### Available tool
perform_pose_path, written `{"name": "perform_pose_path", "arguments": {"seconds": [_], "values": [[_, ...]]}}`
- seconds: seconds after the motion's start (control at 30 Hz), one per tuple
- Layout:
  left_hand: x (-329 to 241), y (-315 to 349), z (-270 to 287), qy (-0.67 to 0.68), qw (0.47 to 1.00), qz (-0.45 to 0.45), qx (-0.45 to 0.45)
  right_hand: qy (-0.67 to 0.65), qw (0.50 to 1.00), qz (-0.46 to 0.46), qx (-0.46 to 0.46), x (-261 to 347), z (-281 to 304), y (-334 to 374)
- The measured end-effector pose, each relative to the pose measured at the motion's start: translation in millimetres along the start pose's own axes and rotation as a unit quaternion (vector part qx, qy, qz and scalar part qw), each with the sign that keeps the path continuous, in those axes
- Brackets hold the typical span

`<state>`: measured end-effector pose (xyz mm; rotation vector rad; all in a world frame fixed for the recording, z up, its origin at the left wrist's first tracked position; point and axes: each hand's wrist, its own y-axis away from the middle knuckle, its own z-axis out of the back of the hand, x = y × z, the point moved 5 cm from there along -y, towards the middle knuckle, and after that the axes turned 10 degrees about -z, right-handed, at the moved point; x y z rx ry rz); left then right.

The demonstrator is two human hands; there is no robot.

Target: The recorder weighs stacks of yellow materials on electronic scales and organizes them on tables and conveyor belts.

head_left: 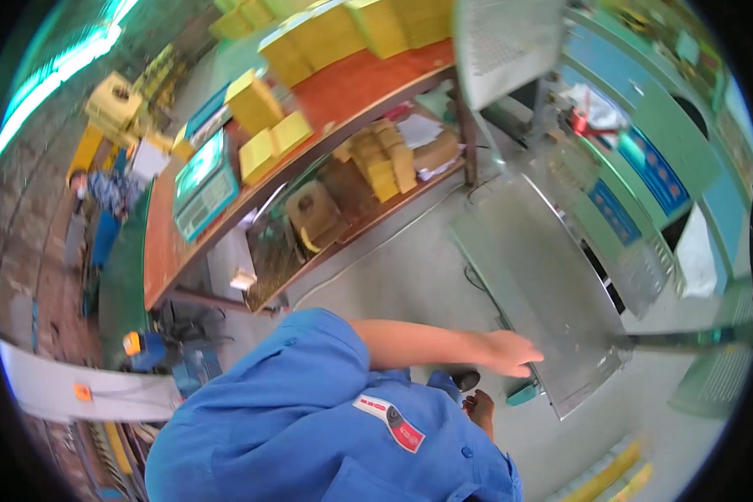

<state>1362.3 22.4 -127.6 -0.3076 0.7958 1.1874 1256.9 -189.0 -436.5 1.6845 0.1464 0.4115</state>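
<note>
My left hand (510,353) reaches out from a blue short sleeve, over the near edge of a low grey metal bench (535,268). Its fingers are loosely bent with nothing visible in them; whether it touches the bench I cannot tell. Lower down, close to my body, hangs my right hand (479,408), fingers slightly curled and apart, nothing seen in it. My blue shirt (309,418) hides most of that arm. A small teal piece (523,394) shows below my left hand, beside the bench edge. One dark shoe (466,381) is visible on the floor.
A red-brown table (343,75) bears stacks of yellow blocks (335,38) and a teal scale-like device (201,188). Its lower shelf holds tan pieces (381,155). Green-blue machinery (627,184) stands beyond the bench. A cable (368,251) crosses the floor. Another person (113,192) is far left.
</note>
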Motion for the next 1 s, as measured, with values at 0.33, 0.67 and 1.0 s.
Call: {"name": "perform_pose_path", "arguments": {"seconds": [0.33, 0.67, 1.0], "values": [[187, 506, 2, 0.186, 0.835, 0.398, -0.331, 0.299, 0.951, -0.004, -0.076, 62, -232, -18], [196, 667, -84, 0.379, 0.542, 0.596, -0.454, 0.435, 0.838, 0.329, 0.038, 304, -565, -91], [255, 573, 24, 0.437, 0.494, 0.625, -0.418, 0.434, 0.791, 0.41, -0.135, 589, -706, -139]]}}
